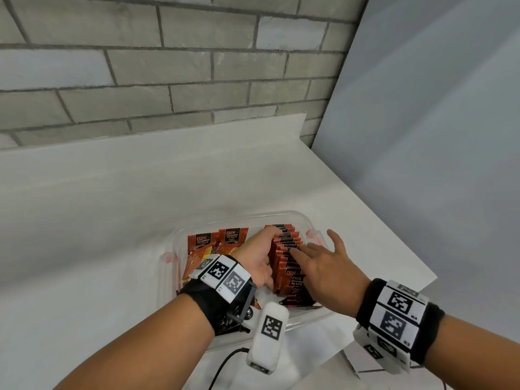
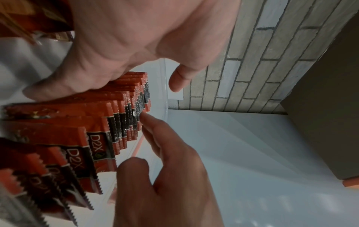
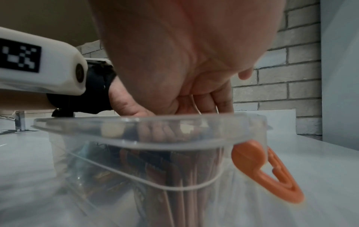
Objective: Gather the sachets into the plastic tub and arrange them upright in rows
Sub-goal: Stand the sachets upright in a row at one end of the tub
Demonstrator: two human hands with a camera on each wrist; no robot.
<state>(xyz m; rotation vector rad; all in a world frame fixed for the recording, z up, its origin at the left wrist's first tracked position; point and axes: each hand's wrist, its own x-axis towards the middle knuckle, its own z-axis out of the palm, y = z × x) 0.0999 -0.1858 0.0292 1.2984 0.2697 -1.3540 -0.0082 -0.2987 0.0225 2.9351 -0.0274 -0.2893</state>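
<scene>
1. Sachets (image 1: 284,257) are standing in a row at lower centre, inside the plastic tub (image 1: 292,218).
2. Left hand (image 1: 260,256) is lying flat-fingered against the row's side.
3. Right hand (image 1: 323,266) is touching the tops with straight fingers.

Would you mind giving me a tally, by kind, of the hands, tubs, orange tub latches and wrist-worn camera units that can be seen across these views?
Hands: 2, the left hand and the right hand, both on the row of sachets.
Plastic tub: 1.
Orange latches: 2.
Wrist camera units: 1 in view.
Total: 6. The sachets are too tightly packed to count.
</scene>
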